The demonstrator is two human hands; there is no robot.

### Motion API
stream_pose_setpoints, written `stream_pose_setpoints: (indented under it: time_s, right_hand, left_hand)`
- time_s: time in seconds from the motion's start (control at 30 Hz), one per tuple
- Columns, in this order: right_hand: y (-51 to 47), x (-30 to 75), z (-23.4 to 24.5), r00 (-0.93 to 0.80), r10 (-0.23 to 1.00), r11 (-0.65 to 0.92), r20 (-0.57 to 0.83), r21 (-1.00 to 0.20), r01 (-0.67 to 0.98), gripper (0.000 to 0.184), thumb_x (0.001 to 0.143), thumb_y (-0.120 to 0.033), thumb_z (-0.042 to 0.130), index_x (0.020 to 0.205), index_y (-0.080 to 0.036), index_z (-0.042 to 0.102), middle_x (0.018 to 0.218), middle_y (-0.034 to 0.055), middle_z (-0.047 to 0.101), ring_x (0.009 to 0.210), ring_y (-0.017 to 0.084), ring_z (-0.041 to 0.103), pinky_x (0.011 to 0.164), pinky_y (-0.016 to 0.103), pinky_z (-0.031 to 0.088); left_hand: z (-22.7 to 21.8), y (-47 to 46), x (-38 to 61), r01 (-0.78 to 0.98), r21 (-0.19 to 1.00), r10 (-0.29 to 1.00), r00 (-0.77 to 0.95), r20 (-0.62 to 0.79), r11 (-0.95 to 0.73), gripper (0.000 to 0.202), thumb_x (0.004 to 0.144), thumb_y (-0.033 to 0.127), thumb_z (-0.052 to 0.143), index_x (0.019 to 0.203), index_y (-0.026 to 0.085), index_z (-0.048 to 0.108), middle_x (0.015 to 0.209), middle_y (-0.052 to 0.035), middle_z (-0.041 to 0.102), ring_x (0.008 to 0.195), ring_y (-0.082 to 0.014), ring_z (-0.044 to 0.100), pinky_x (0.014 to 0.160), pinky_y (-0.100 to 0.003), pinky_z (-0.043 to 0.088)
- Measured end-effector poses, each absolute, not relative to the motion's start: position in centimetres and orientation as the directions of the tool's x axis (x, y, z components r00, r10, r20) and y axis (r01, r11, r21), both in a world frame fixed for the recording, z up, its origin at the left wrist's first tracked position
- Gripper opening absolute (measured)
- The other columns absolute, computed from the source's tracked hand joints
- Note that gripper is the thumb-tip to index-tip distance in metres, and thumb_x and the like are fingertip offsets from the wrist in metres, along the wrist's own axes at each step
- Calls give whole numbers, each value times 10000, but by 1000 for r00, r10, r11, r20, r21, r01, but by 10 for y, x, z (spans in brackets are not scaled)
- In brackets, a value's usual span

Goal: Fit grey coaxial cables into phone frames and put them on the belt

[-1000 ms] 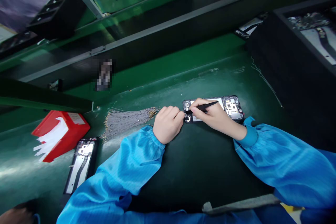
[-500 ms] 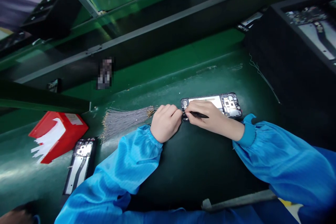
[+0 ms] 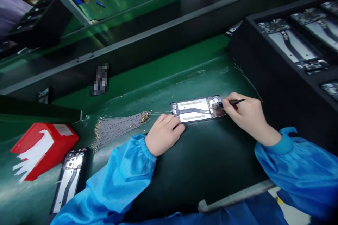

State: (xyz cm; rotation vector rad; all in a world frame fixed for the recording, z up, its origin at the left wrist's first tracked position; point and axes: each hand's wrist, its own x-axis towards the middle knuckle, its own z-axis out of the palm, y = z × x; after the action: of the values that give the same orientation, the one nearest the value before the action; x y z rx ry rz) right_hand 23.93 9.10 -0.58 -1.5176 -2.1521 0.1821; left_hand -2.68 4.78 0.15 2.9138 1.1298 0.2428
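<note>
An opened phone [image 3: 194, 110], its white battery area and circuit boards bare, lies on the green bench. My left hand [image 3: 165, 133] rests with curled fingers at its lower left edge, gripping it there. At the phone's right end, my right hand [image 3: 244, 114] pinches slim black tweezers [image 3: 237, 102]; their working tips are hidden by the fingers. Left of the phone is a fanned bundle of thin grey cables [image 3: 121, 126] with gold-coloured ends. A thin cable [image 3: 161, 113] runs between the bundle and the phone's left end.
Beside my left sleeve lies another opened phone [image 3: 69, 179]. A red bin [image 3: 59, 147] with white paper strips stands at the left. On the right, a black tray [image 3: 264, 59] holds several opened phones. A metal rail [image 3: 116, 45] crosses behind the bench.
My right hand has moved with the tweezers from the phone's left end to its right end, uncovering the battery area. My left hand's fingers now lie lower on the phone's edge. The view has shifted rightward.
</note>
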Motion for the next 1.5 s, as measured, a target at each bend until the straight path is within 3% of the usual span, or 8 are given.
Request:
stream_pose_setpoints:
  time_s: [0.1, 0.2, 0.43, 0.77, 1.2, 1.5]
  right_hand:
    - [84, 228, -2, -348, 910, 414, 228, -576, 705, 174, 842, -267, 450, 711, -193, 536, 645, 1, 587, 567, 120, 533, 538, 246, 375]
    - [75, 224, 0, -377, 911, 370, 166, -730, 575, 126, 844, -267, 469, 794, -202, 564, 711, 4, 610, 622, 122, 556, 570, 242, 405]
    - [59, 229, -7, -407, 905, 315, 123, -838, 446, 70, 798, -216, 533, 841, -193, 582, 780, 30, 632, 682, 148, 582, 590, 265, 440]
    - [60, 226, -7, -435, 895, 293, 94, -860, 418, 68, 788, -206, 526, 810, -183, 586, 698, 8, 599, 573, 110, 527, 509, 236, 394]
    - [60, 225, -8, -430, 895, 319, 117, -843, 433, 58, 775, -202, 539, 796, -184, 590, 707, 20, 630, 593, 122, 560, 535, 245, 419]
    - [59, 219, -5, -615, 717, 619, 328, -705, 346, 91, 788, -133, 492, 835, -187, 548, 679, 18, 584, 587, 122, 505, 568, 270, 411]
  left_hand:
    - [0, 51, -23, 661, -37, 645, 741, 184, -749, 168, 873, 185, 419, 758, 162, 539, 709, -22, 512, 670, -153, 421, 634, -289, 322]
    - [0, 54, -18, 622, -51, 604, 774, 190, -781, 157, 880, 173, 411, 780, 170, 533, 717, -14, 523, 670, -147, 431, 633, -280, 322]
    - [-4, 61, 1, 571, -27, 551, 803, 227, -820, 160, 887, 161, 399, 828, 181, 546, 703, -4, 536, 644, -128, 446, 611, -265, 316]
    - [-3, 60, 3, 554, -43, 524, 807, 273, -831, 165, 882, 151, 414, 834, 170, 570, 693, -8, 552, 628, -125, 440, 604, -275, 301]
    - [-4, 59, 2, 561, -34, 534, 804, 261, -827, 159, 884, 159, 417, 860, 177, 574, 695, -2, 549, 645, -120, 465, 626, -282, 299]
    - [-2, 59, 2, 574, -25, 551, 796, 251, -818, 160, 883, 169, 417, 843, 186, 571, 707, -5, 549, 655, -123, 451, 638, -283, 313]
